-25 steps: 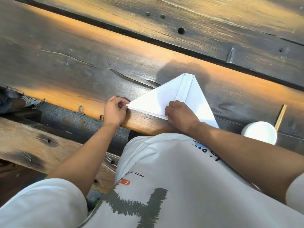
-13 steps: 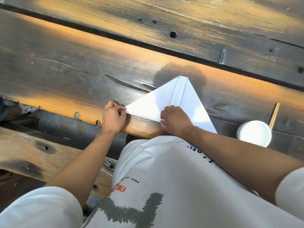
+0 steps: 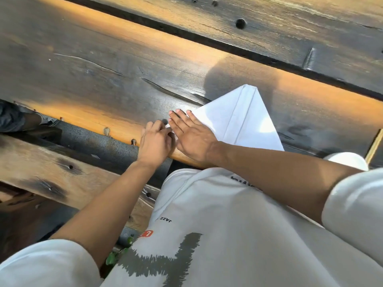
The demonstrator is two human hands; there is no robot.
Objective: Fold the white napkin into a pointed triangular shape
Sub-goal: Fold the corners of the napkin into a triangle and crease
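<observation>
Lying flat on the dark plank tabletop [image 3: 107, 79], the white napkin [image 3: 238, 119] is showing as a folded triangle, its blunt tip pointing away from the person and its long edge running along the near side of the plank. A narrow band of overlapping layers is running from the tip down the middle (the creases there are looking crisp and straight), and a bright patch of light is sitting on the right-hand panel.

The right hand [image 3: 192, 135] is lying palm-down across the napkin's left portion, its fingers [image 3: 178, 121] stretched out straight and spread, pressing the paper against the wood. The left hand [image 3: 155, 141] is sitting just beside it at the napkin's left corner, its fingers curled in; a sliver of white is showing at their tips, so they are appearing to pinch that corner, though the right hand is hiding most of the contact.

A white cup [image 3: 350, 160] is standing on the tabletop near the napkin's right corner, mostly hidden behind the right forearm, so its contents cannot be told. A pale wooden stick [image 3: 374, 146] is lying just beyond it at the picture's right edge.
</observation>
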